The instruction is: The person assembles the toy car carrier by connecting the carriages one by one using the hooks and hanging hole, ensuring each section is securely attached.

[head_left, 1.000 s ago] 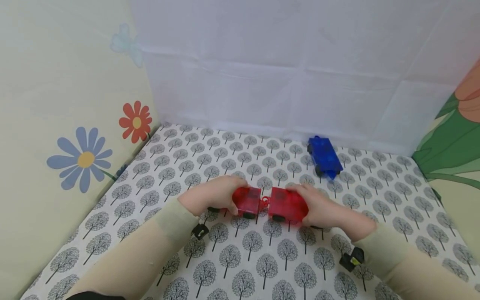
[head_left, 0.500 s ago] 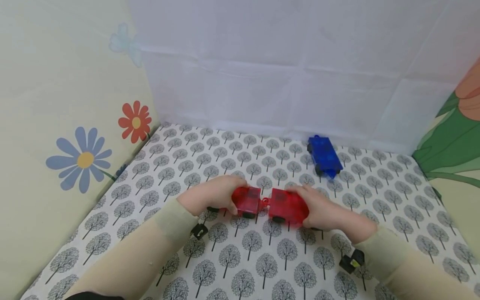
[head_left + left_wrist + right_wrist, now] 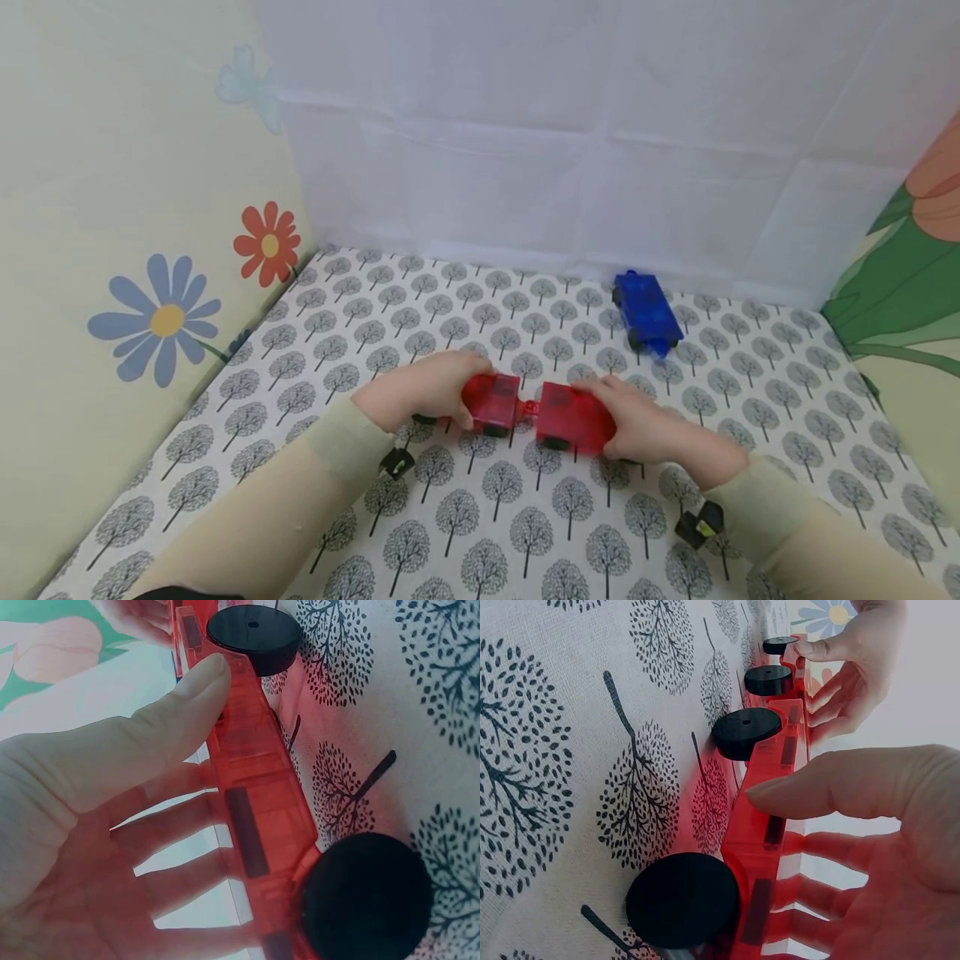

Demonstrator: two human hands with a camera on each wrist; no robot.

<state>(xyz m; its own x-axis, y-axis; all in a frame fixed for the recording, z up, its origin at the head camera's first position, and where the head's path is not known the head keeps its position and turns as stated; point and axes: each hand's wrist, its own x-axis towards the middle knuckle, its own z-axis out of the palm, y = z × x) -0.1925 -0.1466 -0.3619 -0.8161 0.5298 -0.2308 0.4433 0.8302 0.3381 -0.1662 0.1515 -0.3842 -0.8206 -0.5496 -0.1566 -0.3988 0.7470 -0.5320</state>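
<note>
Two translucent red toy car bases with black wheels stand on the cloth, end to end. My left hand (image 3: 438, 385) grips the left car base (image 3: 497, 402) by its sides; in the left wrist view the thumb presses its near edge. With my right hand (image 3: 637, 421) I hold the right car base (image 3: 566, 415), thumb (image 3: 802, 796) on the near side and fingers over the far side. Between them, a small red ring coupling (image 3: 529, 407) overlaps the facing ends in the head view. The palms cover the outer ends of both bases.
A blue toy car base (image 3: 648, 312) sits at the back right, near the white cloth wall (image 3: 480, 167). Side panels printed with flowers (image 3: 167, 321) flank the tree-patterned cloth (image 3: 420, 533) on the table.
The right car base has shifted slightly toward me, with my right hand on it. My left hand keeps its hold, and the blue car base stays where it was.
</note>
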